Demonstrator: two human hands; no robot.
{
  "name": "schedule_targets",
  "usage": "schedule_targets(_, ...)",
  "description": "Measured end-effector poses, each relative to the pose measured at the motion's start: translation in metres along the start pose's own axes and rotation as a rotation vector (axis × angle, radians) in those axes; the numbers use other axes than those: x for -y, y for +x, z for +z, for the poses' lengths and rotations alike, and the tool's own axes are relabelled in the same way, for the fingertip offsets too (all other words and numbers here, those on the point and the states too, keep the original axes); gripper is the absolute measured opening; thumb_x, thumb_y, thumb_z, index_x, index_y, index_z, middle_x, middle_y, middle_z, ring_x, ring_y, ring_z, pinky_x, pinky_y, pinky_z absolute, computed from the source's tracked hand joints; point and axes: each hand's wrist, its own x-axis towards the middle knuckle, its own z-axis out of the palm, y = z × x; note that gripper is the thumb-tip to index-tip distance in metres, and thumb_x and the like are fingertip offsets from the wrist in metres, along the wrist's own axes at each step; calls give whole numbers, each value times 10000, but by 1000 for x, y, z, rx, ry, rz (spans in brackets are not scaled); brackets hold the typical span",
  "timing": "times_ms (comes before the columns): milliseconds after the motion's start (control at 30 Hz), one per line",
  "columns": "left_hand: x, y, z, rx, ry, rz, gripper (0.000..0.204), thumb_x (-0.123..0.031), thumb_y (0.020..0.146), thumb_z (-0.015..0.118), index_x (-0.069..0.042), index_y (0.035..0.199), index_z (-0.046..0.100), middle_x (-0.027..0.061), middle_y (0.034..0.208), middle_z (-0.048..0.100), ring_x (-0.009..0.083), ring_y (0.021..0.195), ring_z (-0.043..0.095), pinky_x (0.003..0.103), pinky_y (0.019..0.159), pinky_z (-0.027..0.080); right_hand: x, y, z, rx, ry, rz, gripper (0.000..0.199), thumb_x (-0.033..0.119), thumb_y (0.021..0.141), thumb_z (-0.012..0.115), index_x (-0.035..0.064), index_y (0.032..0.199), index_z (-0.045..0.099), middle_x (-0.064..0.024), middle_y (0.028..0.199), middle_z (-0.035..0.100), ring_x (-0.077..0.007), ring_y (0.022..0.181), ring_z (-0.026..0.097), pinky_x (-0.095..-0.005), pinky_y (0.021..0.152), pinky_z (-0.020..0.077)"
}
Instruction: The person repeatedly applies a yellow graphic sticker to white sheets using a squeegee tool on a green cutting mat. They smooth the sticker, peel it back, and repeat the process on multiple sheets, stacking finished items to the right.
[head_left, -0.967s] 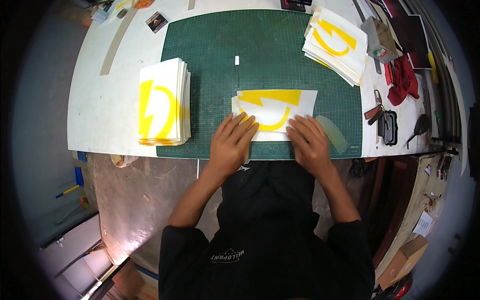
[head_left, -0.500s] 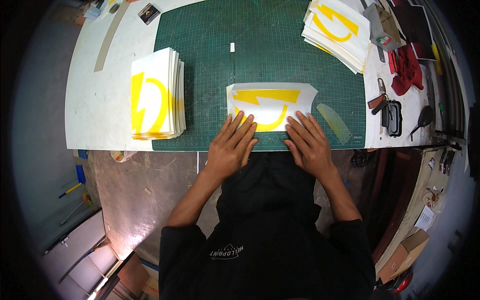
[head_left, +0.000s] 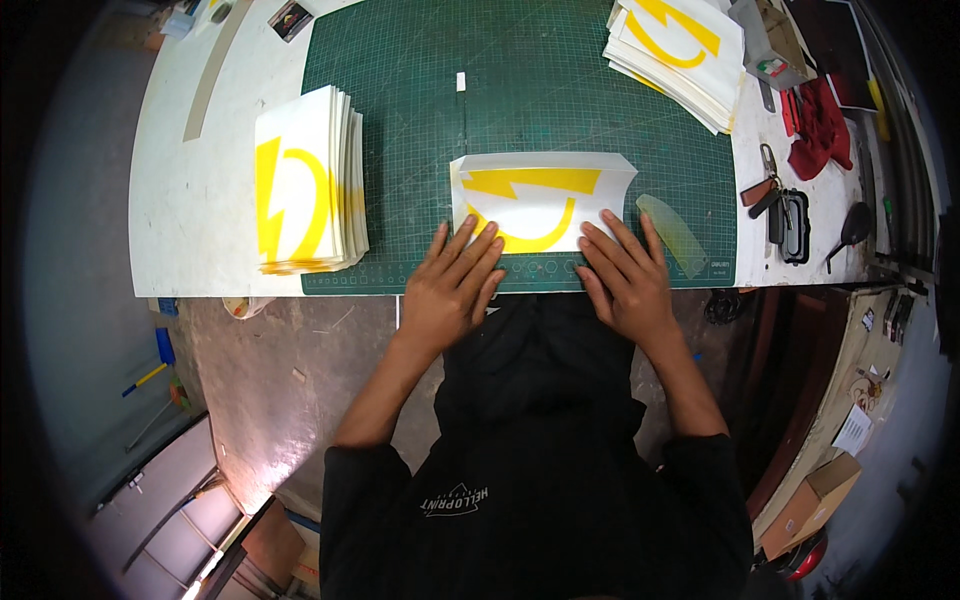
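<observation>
A white printed paper piece [head_left: 525,215] with a yellow bolt and curved band lies on the green cutting mat [head_left: 415,130] near its front edge. Its far edge is a plain strip with slanted corners, apparently a folded flap. My left hand [head_left: 452,285] rests flat on the near left corner, fingers stretched and slightly spread. On the near right corner lies my right hand [head_left: 632,280], palm down with fingers apart. Neither hand grips anything. Just right of the paper is a translucent yellowish curved strip [head_left: 672,236], close to my right fingertips.
A thick stack of matching printed pieces [head_left: 305,180] stands left on the mat. Another stack [head_left: 668,60] lies far right. Beyond the mat's right edge are keys [head_left: 766,190], a black oblong case [head_left: 794,228], a red cloth [head_left: 820,130] and a grey box [head_left: 772,45].
My hands have slid a little apart along the paper's near edge, the left hand leftward and the right hand rightward, uncovering more of the yellow curve. The whole view has shifted slightly.
</observation>
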Motion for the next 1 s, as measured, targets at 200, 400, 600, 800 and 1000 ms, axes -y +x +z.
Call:
schedule_targets(200, 4, -2, -4, 1, -27, -13, 389, -200, 944, 775, -113, 1320, 733, 47, 1473, 661, 325, 1467, 521, 587, 1227, 372, 40, 25, 15, 52, -8, 26, 402, 267, 953, 758, 91, 1313, 727, -54, 1496, 625, -333, 1474, 492, -665, 1259, 250)
schedule_targets(400, -6, 3, -9, -43, 87, -62, 311, -199, 933, 791, -143, 1240, 788, 7, 1421, 701, 309, 1365, 571, 593, 1256, 278, 23, 1, 8, 74, -75, 104, 415, 288, 973, 735, 128, 1354, 710, -3, 1501, 625, -347, 1524, 425, -761, 1245, 142)
schedule_targets(600, -13, 14, -3, -166, 64, -81, 204, -164, 874, 853, -90, 1058, 806, 36, 1255, 756, 285, 1195, 646, 564, 1221, 327, 9, -13, -13, -12, -141, 202, 352, 213, 942, 783, 99, 1273, 748, -46, 1452, 663, -350, 1515, 437, -754, 1237, 179)
schedule_targets(800, -12, 10, 17, -219, -29, -112, 234, -147, 860, 864, -66, 1061, 775, 72, 1225, 745, 303, 1227, 645, 580, 1195, 373, 3, -6, -2, -64, 11, 135, 363, 129, 916, 795, 79, 1271, 741, -101, 1472, 643, -349, 1465, 497, -653, 1232, 319)
schedule_targets(1000, -37, 8, 11, -87, 114, -170, 469, -239, 966, 759, -48, 1381, 652, 180, 1528, 561, 357, 1470, 476, 603, 1243, 308, -1, -3, -4, 13, -14, 103, 394, 127, 927, 779, 82, 1314, 717, -90, 1486, 633, -344, 1445, 519, -631, 1231, 332)
